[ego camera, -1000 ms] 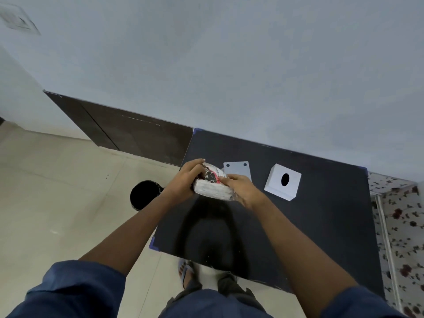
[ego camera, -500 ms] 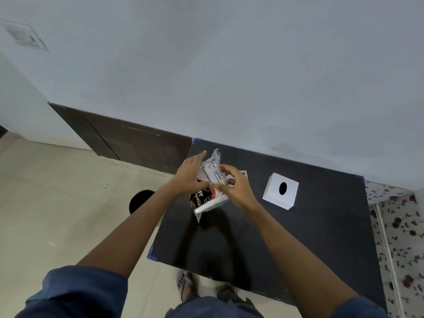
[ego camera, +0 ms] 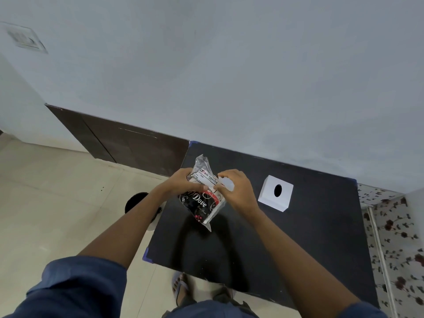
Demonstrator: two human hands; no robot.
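Holding: the tissue pack (ego camera: 199,200) is gripped at its upper half by both hands and kept on end over the black table (ego camera: 298,244).
Left hand (ego camera: 180,185): the fingers are curled round the pack's left edge, and the thumb is laid across the white label.
Right hand (ego camera: 239,191): the fingertips are pinched on the clear wrap at the label's right end.
Pack position: between the two sets of fingers; the clear top sticks up past them, and the printed lower part hangs below them.
White box (ego camera: 275,193): set on the table to the right of the right-hand fingers, well apart from them, oval hole facing up.
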